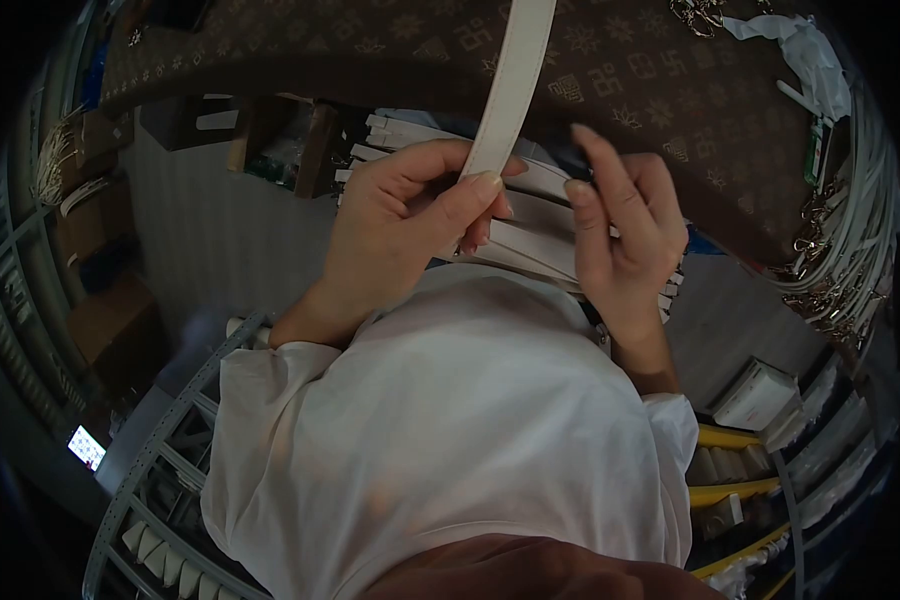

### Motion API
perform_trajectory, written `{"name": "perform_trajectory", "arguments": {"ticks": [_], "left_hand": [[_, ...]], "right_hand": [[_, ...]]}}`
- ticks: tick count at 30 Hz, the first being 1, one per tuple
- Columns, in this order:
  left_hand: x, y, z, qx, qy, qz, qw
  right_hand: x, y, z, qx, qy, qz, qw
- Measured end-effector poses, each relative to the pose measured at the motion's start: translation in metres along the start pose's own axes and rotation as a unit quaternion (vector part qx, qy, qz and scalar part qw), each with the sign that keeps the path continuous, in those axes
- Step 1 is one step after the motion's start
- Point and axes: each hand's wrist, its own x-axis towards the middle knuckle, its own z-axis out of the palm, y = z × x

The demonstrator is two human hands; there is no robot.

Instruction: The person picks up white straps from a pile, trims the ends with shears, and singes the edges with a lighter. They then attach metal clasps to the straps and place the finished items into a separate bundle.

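Above a patterned brown cloth [650, 90], the left hand [395, 235] pinches a white strap [510, 80].

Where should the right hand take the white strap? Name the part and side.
Likely best: pinch the white strap across its flat faces just above the left hand, which pinches its lower end. Come from the right with the right hand: the strap stands nearly upright, thin and flat, and that side lies open.
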Motion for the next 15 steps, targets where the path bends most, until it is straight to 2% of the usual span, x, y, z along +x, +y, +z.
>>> {"name": "perform_trajectory", "arguments": {"ticks": [4,9,15], "left_hand": [[-0.0017,-0.0016,-0.0036,-0.031,-0.012,-0.007,0.999],[-0.0024,-0.0004,-0.0046,-0.051,-0.016,-0.023,0.998],[-0.0044,-0.0021,-0.0045,-0.039,-0.001,-0.020,0.999]], "right_hand": [[0.0029,0.0007,-0.0074,-0.004,-0.002,0.009,1.000],[-0.0020,-0.0007,-0.0060,-0.031,-0.052,-0.036,0.997],[-0.0042,-0.0047,-0.0001,-0.043,-0.067,-0.074,0.994]]}}
